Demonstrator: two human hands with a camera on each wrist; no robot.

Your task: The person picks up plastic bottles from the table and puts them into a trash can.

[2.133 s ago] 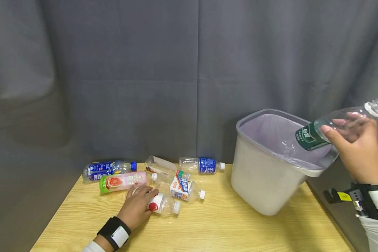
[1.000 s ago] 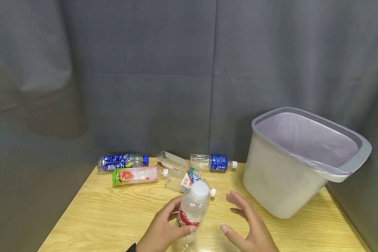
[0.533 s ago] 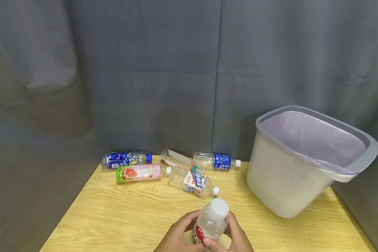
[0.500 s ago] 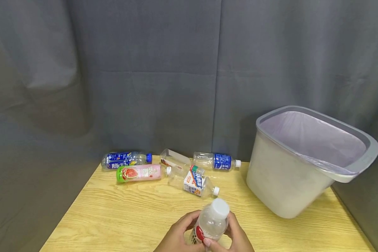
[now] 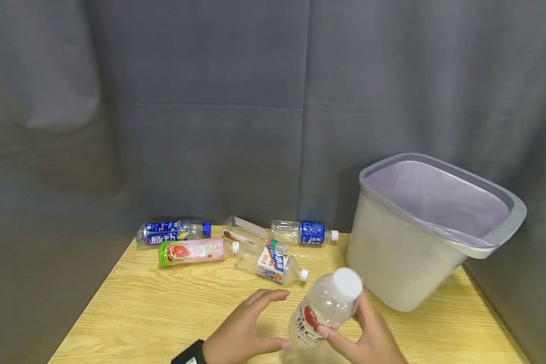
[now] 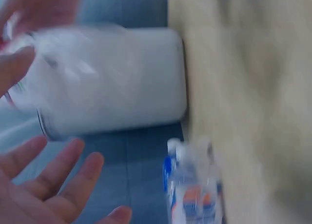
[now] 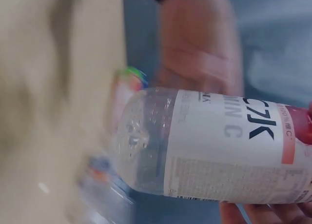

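A clear plastic bottle (image 5: 323, 306) with a white cap and a white-and-red label stands tilted above the near part of the table. My right hand (image 5: 368, 333) grips it, thumb in front and fingers behind. To its left, my left hand (image 5: 236, 331) has its fingers spread and holds nothing; a gap parts it from the bottle in the left wrist view. The bottle's base and label (image 7: 224, 141) show large in the right wrist view. Its lower end fades against the wood in the head view.
A light bin (image 5: 391, 253) with a grey rim and purple liner stands at the right. Farther back lie several empty bottles: a blue-labelled one (image 5: 164, 233), a pink one (image 5: 193, 251), an orange-and-blue-labelled one (image 5: 273, 264) and a white-capped one (image 5: 312, 233). A grey curtain (image 5: 200, 126) hangs behind.
The right hand held a green-labelled bottle over the bin; that bottle is gone from view. The left hand picked up the white-capped bottle, both hands held it, and now the left has let go.
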